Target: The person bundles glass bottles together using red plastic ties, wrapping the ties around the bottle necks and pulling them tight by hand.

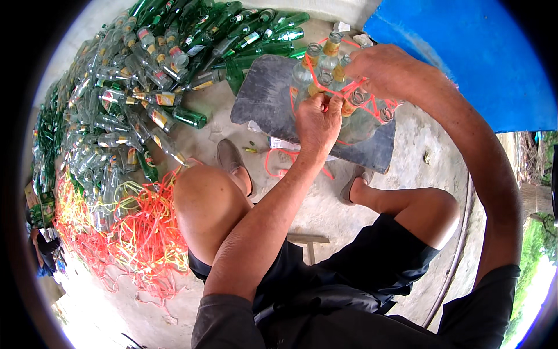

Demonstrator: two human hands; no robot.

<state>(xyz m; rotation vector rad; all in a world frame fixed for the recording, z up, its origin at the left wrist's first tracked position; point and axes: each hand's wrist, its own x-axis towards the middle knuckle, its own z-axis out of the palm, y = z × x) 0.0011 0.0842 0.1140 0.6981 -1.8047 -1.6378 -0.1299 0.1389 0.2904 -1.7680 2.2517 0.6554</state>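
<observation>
A bundle of clear glass bottles (361, 125) stands upright on a dark, worn board (261, 87) in front of me. Red plastic strap (350, 88) loops round the bundle and crosses between the bottle necks. At the bundle's near side, my left hand (318, 121) is closed, pinching the strap between thumb and fingers. My right hand (388, 71) reaches over from the right with its fingers curled by the far necks, where a strap runs under it. Its fingertips are partly hidden.
A large heap of green bottles (189, 118) and clear bottles (160, 117) lies to the left. Nearer me is a tangle of red and yellow strapping (145, 232). A loose red strap (269, 163) lies between my feet. A blue sheet (476, 58) borders the right.
</observation>
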